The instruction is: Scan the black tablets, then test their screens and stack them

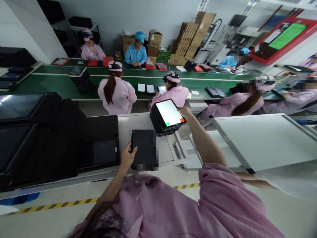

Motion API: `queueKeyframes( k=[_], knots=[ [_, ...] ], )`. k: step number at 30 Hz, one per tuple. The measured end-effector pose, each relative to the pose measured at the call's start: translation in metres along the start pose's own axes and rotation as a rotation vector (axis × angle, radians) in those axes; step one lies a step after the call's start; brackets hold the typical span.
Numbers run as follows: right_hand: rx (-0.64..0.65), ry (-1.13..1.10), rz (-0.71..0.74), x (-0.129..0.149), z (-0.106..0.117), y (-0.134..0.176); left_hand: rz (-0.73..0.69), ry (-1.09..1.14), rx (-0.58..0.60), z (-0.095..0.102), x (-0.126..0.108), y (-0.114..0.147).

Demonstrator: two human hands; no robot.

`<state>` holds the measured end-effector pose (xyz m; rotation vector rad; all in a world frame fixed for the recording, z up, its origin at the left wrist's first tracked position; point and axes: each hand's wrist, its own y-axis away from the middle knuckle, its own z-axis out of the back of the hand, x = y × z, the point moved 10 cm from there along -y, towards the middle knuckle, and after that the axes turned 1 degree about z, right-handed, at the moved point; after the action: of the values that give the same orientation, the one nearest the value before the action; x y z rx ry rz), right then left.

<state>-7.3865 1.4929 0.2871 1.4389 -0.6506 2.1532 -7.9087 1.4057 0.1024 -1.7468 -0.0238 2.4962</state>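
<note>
My left hand [128, 156] grips the left edge of a dark, flat tablet-like device [144, 149], thumb over its face. It is over the front of the white table, close to my body. My right hand [185, 113] reaches forward and holds the right edge of a tablet with a lit white screen [168, 111]. Green and red patches show along that screen's lower edge. The lit tablet lies on top of a stack of black tablets [158, 127]; whether it is lifted off the stack I cannot tell. The fingers beneath it are hidden.
Stacks of black devices [99, 142] cover the table's left side. A white panel-topped cart [267, 138] stands at right. Beyond, co-workers in pink [116, 87] and blue [136, 53] sit along a green bench [104, 79]. Cardboard boxes [188, 39] are piled by the wall.
</note>
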Motion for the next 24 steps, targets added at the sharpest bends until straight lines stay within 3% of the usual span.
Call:
queueKeyframes(
  k=[3,6,9,12,14,17,24],
  knots=[
    [0.022,0.204,0.1,0.017,-0.013,0.027,0.019,-0.037,0.01,-0.001,-0.001,0.0],
    [0.149,0.255,0.226,0.016,-0.066,0.1,0.04,-0.025,0.024,-0.003,0.002,0.0],
    [0.296,0.255,0.304,-0.015,-0.133,0.195,0.071,-0.001,0.026,-0.003,0.007,0.001],
    [0.271,0.188,0.293,-0.053,-0.166,0.257,0.083,0.015,0.035,-0.003,0.009,0.0],
    [0.221,0.135,0.25,-0.072,-0.17,0.27,0.089,0.028,0.04,-0.003,0.008,-0.002],
    [0.166,0.064,0.179,-0.084,-0.165,0.267,0.085,0.044,0.044,-0.001,0.004,-0.005],
    [0.152,0.055,0.181,-0.082,-0.16,0.265,0.051,0.034,0.07,-0.001,0.0,-0.008]
  ],
)
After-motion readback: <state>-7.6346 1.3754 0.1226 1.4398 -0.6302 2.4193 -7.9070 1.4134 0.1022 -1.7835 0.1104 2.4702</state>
